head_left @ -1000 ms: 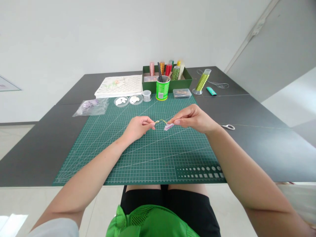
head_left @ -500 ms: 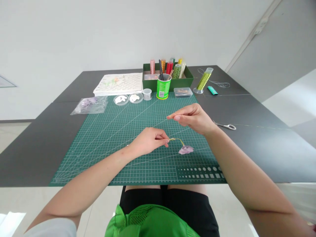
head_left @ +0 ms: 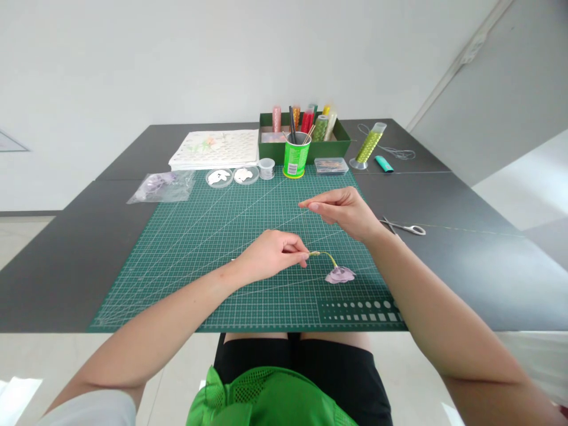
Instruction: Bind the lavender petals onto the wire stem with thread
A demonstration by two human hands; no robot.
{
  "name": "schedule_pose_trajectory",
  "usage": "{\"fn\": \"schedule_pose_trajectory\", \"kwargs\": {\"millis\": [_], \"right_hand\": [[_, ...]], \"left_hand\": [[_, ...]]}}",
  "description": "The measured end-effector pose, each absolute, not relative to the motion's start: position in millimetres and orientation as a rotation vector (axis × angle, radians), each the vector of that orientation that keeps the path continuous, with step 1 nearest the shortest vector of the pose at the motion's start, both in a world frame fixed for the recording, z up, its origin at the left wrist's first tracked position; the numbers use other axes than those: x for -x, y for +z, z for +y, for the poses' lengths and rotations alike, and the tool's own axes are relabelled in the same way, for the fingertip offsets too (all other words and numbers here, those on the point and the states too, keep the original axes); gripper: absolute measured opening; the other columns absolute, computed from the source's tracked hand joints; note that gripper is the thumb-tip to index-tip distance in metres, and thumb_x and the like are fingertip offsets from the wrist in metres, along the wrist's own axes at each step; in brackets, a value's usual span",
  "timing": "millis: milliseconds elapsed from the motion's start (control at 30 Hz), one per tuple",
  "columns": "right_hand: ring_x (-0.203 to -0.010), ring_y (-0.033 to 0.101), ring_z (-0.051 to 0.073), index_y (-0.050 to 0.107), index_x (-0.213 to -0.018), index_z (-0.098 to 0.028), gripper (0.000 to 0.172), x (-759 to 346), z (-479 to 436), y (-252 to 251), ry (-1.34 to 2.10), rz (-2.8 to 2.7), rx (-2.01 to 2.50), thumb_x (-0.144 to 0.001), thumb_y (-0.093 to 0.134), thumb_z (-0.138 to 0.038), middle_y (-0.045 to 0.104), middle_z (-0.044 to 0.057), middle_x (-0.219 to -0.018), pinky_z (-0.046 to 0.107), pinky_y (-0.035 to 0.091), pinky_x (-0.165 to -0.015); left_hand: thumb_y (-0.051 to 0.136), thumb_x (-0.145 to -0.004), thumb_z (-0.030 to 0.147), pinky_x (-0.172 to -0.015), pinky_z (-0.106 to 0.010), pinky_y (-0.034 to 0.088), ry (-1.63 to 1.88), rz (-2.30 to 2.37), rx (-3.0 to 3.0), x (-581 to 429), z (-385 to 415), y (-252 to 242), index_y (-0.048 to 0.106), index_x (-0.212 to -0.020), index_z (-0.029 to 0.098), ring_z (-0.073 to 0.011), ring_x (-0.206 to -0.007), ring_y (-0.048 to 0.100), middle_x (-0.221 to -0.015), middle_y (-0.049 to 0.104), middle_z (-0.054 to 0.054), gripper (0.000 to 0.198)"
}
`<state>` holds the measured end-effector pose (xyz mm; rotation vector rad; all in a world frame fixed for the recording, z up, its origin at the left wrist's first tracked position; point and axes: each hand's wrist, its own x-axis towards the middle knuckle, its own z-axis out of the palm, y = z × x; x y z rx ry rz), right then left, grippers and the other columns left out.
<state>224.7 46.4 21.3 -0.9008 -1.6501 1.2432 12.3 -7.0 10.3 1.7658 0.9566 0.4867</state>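
My left hand pinches the green stem of a pale purple artificial flower. The stem curves over to the right, so the bloom hangs head down just above the green cutting mat. Farther back and slightly higher, my right hand has thumb and fingertips pressed together, pointing left. Whatever is between those fingertips is too fine to make out. Behind my right wrist lie scissors with light handles, partly covered by the arm. A thin pale thread stretches across the dark table to the right.
At the back stand a green box of thread spools, a green can with sticks, and a tilted yellow-green spool. Two shallow dishes hold white pieces. A plastic bag and white sheets are at left.
My left hand and the flower have shifted slightly right, and the bloom hangs a little lower. My right hand keeps its pinch and has barely moved.
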Motion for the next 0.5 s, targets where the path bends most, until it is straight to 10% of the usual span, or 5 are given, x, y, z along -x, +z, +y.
{"fn": "schedule_pose_trajectory", "kwargs": {"millis": [267, 500], "right_hand": [[-0.076, 0.071, 0.018, 0.086, -0.091, -0.025, 0.018, -227, 60, 9, 0.986, -1.814, 1.047, -0.082, 0.077, -0.036, 0.082, 0.005, -0.088, 0.031, 0.055, -0.067], [-0.085, 0.075, 0.024, 0.086, -0.095, -0.024, 0.025, -234, 73, -9, 0.97, -1.913, 1.111, -0.083, 0.074, -0.042, 0.082, 0.007, -0.095, 0.036, 0.058, -0.075]], "left_hand": [[0.066, -0.091, 0.029, -0.047, -0.021, 0.036, 0.596, 0.951, -1.678, -11, -6, 10, 0.074, -0.088, 0.017, -0.0076, -0.049, 0.053, -0.081, 0.08, -0.004, 0.015], [0.069, -0.089, 0.032, -0.045, -0.02, 0.036, 0.848, 0.98, -1.538, -5, 3, 18, 0.071, -0.088, 0.015, -0.006, -0.046, 0.046, -0.081, 0.079, -0.007, 0.017]]}}
